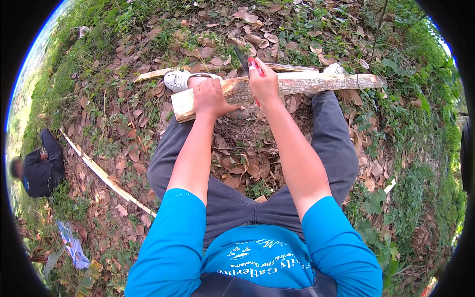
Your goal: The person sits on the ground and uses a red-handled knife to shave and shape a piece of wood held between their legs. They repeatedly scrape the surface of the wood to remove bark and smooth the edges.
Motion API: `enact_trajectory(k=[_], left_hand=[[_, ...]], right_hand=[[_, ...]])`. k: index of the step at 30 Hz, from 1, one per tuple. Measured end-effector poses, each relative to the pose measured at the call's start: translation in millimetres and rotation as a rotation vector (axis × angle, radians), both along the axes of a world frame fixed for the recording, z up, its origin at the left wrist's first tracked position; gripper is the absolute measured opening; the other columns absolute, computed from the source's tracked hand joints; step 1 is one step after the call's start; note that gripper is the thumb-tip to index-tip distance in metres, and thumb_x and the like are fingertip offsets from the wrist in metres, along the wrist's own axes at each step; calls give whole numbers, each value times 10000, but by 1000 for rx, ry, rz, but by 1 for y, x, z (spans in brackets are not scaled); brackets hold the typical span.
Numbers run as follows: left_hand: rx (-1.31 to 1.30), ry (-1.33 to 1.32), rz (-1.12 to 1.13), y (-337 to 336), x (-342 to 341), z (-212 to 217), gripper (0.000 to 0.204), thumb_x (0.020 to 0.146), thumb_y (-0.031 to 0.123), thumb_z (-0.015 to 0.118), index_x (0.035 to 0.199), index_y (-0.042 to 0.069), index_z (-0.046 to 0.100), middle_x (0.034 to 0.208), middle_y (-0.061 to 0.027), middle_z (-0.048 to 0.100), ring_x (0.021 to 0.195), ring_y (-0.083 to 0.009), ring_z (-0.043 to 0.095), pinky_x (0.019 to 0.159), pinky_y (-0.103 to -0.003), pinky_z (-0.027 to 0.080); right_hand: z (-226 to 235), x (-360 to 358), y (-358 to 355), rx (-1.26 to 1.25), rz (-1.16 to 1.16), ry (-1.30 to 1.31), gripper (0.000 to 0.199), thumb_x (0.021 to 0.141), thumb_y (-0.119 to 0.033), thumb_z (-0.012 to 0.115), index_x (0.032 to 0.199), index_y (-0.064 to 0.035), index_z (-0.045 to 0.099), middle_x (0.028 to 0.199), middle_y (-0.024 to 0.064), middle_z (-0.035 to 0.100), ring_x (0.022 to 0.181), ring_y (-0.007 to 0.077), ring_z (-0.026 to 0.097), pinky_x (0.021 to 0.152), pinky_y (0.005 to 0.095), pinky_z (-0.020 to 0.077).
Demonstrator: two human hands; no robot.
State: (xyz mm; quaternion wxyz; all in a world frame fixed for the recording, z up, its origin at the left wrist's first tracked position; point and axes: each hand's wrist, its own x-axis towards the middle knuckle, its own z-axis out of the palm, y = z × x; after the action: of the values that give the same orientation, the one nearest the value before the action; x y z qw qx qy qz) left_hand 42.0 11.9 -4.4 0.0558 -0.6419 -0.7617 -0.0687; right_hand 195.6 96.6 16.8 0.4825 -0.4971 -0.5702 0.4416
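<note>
The person sits on leaf-strewn ground [123, 148] with legs spread, and a split log [297, 84] lies crosswise in front of them, resting across their white shoes [178, 79]. The left hand [210, 99] lies on the near, pale-cut end of the log, fingers [205, 86] curled over its upper edge and pressing it down. The right hand [263, 81] is closed around the red handle of a knife [243, 60], whose dark blade points up and away just above the wood. The work in hand looks like trimming or splitting the log with the blade. The next cut seems to call for a firm hold from the left hand, kept clear of the blade's path. A thin pale strip of wood [106, 180] lies well apart to the left, near another person [42, 166] crouched at the edge.
</note>
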Motion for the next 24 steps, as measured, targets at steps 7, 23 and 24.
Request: enact_trajectory(k=[7, 23, 24], left_hand=[[-106, 61, 29, 3, -7, 11, 1088, 573, 800, 870, 1304, 43, 595, 1259, -105, 620, 1248, -283, 580, 1096, -445, 409], [26, 90, 50, -16, -10, -11, 1063, 554, 773, 887, 1279, 58, 583, 1186, -76, 626, 1180, -257, 590, 1049, -441, 424], [28, 75, 46, -11, -9, -8, 1061, 553, 769, 890, 1279, 58, 585, 1189, -79, 625, 1179, -259, 592, 1044, -438, 429]], right_hand=[[5, 28, -38, -71, 115, 71, 483, 1005, -108, 647, 1464, 39, 607, 1284, 187, 736, 1109, 194, 705, 980, 304, 529], [29, 70, -118, -22, 143, 48, 468, 1037, -101, 636, 1473, 61, 587, 1318, 189, 717, 1154, 181, 686, 1012, 305, 511], [13, 48, -83, 88, 93, 21, 457, 1009, -109, 663, 1428, 69, 623, 1293, 212, 731, 1174, 214, 702, 1024, 320, 517]])
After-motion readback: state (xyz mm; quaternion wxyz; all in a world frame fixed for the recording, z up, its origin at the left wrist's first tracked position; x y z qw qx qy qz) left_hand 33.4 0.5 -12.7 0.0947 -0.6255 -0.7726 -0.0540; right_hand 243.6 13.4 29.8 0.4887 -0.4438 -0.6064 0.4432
